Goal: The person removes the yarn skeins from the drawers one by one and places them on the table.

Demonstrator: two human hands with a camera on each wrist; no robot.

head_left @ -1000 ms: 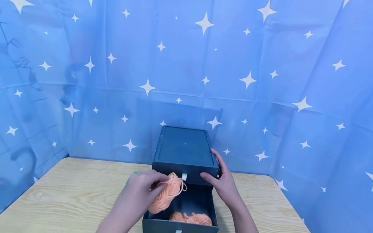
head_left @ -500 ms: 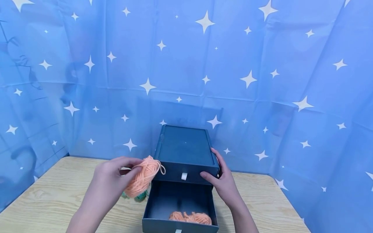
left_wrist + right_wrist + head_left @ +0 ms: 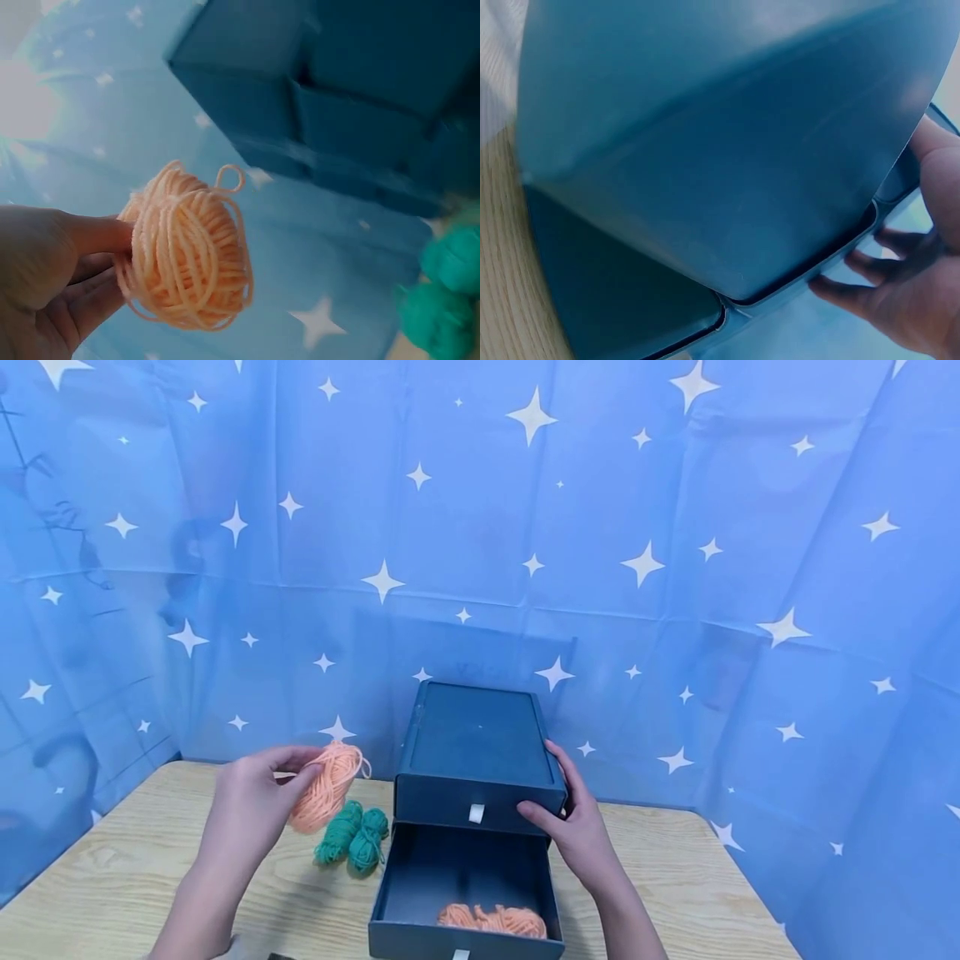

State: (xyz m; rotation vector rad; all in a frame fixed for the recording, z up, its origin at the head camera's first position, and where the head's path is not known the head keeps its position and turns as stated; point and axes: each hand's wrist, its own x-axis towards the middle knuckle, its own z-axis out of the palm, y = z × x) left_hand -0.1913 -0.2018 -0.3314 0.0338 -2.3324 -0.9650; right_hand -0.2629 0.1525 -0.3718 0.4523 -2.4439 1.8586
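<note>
Left hand (image 3: 251, 793) pinching peach skein (image 3: 327, 789) above desk (image 3: 675, 885), left of drawer unit (image 3: 480, 735), near two green skeins (image 3: 366, 843). Right hand (image 3: 577, 827) half-curled, gripping unit's right side. More peach yarn (image 3: 519, 923) in pulled-out lower drawer (image 3: 420, 941).

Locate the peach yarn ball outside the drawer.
Head view, left of centre: the peach yarn ball is pinched in the left hand, near the green yarn balls, left of the drawer unit.
</note>
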